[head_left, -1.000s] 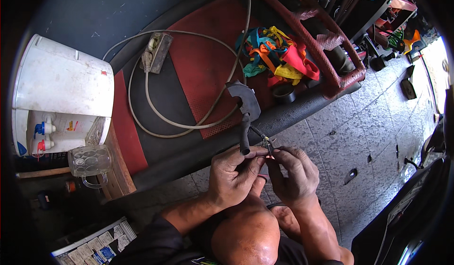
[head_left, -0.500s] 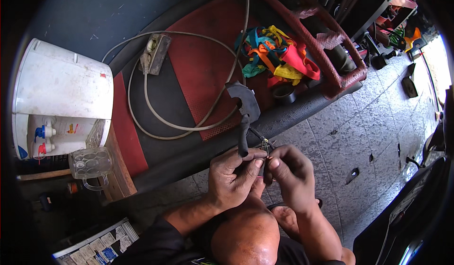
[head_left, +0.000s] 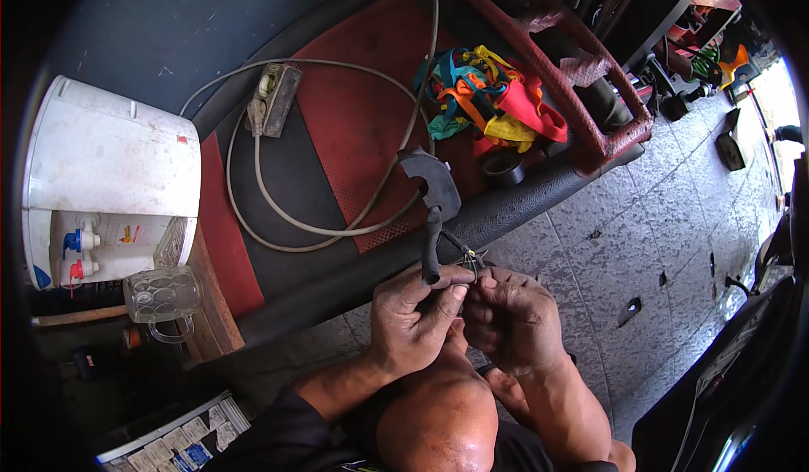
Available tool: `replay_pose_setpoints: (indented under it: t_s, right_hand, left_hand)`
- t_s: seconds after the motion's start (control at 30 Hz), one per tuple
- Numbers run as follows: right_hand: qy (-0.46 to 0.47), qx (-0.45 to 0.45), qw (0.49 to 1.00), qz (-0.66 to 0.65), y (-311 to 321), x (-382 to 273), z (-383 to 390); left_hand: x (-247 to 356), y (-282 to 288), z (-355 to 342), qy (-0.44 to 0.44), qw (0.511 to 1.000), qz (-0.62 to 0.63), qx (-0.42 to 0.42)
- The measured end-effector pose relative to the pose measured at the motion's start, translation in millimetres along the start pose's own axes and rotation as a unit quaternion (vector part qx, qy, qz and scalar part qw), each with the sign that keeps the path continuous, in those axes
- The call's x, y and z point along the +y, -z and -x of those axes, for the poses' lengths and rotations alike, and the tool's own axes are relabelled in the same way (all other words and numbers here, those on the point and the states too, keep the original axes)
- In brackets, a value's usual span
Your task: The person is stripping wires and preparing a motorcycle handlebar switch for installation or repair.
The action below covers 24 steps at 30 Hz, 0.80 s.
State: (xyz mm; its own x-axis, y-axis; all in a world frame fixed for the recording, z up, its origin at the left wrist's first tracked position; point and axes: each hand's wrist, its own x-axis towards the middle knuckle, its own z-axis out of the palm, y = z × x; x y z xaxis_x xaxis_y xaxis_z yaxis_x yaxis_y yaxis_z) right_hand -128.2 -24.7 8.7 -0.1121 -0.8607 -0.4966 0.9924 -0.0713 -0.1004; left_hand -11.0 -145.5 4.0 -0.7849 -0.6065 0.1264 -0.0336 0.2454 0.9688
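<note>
My left hand (head_left: 411, 313) is closed, thumb against forefinger, pinching thin wires (head_left: 470, 261) that fan out of a black cable end. Right beside it, my right hand (head_left: 521, 313) pinches at the same wires, its thumb and fingertips nearly touching the left ones. The wire tips are hidden between the fingers. The cable runs up to a dark curved plastic piece (head_left: 433, 184) at the bench edge. A short dark tube (head_left: 431, 249) hangs from that piece and reaches my left forefinger.
A padded red and black bench (head_left: 362, 109) holds a looped grey cord (head_left: 295, 212), a power socket block (head_left: 278, 101), colourful fabric strips (head_left: 489, 101) and a black tape roll (head_left: 503, 167). To the left stand a white water dispenser (head_left: 114, 152) and a glass mug (head_left: 164, 293).
My right hand has turned a little, its fingers curling in under the thumb and its thumb rising closer to the left fingertips. The left hand keeps its pinch.
</note>
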Motion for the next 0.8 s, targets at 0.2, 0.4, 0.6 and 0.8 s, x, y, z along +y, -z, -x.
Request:
replay_pose_setpoints:
  t_s: [0.2,0.4,0.6,0.8]
  right_hand:
    - [0.427,0.092,0.663,0.608,-0.1,9.0,1.0]
    - [0.554,0.068,0.414,0.719,6.5,2.9,-6.7]
    - [0.350,0.110,0.722,0.586,0.9,8.4,3.2]
    - [0.380,0.078,0.752,0.533,1.8,9.5,-1.2]
  left_hand:
    - [-0.9,0.6,0.8,0.013,1.000,0.020,-0.004]
    - [-0.7,0.9,0.1,0.018,0.999,0.025,-0.008]
    - [1.5,1.6,-0.6,0.015,1.000,-0.002,-0.007]
    - [2.0,1.8,1.4,0.036,0.999,0.017,0.002]
